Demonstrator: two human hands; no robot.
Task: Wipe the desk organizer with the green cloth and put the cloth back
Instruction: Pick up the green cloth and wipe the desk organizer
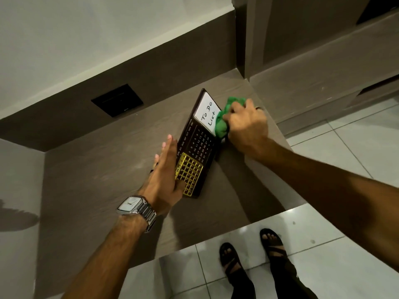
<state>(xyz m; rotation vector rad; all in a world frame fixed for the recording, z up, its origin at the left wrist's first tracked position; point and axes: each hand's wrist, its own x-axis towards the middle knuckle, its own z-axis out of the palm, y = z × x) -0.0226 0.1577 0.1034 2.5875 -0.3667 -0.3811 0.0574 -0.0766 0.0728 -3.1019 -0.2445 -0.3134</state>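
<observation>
Desk organizer [197,147] lies on the brown desk [108,180], right of centre. Right hand [246,124] grip clamped on the green cloth [224,119] at the organizer's far-right edge, hiding it. Left hand [166,171] flat, fingers apart, covers its near-left edge.

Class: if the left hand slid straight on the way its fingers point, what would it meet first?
Probably the brown back panel behind the desk; the left hand points along the organizer's left edge, over bare desktop. Depth is uncertain.
</observation>
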